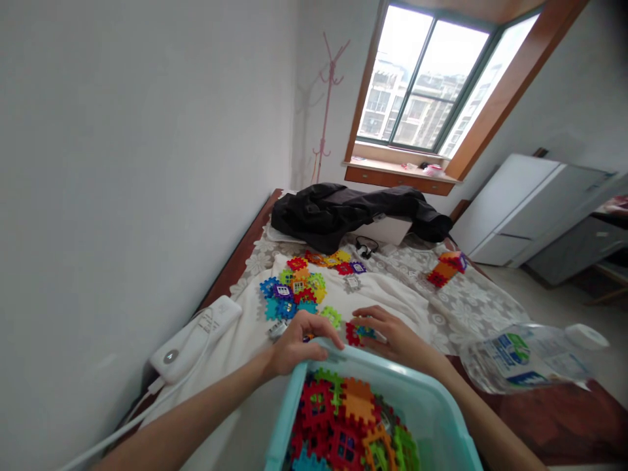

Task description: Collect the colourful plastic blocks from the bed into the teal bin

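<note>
Resting at far left: a white plastic power strip [195, 338] lies at the bed's wall-side edge, its cable trailing toward the near corner.
Left hand: the left hand [298, 343] curls, fingers bent over the far rim of a light-blue plastic bin [444, 412], touching it; whether it grips a piece I cannot tell.
Bin: holds interlocking plastic tiles [346, 425] in red, orange, green and blue.
Loose pile: more coloured plastic tiles [293, 292] are spread on the white cloth [392, 297], beyond the left hand.
Right hand: the right hand [392, 335] pinches a small joined cluster of red, blue and green tiles [360, 332] just past the bin's rim.
Far side: a black jacket [343, 212] is heaped near the window.
Right: a small built tile block [446, 268] on lace; a clear plastic water bottle [530, 356] lying on its side.
</note>
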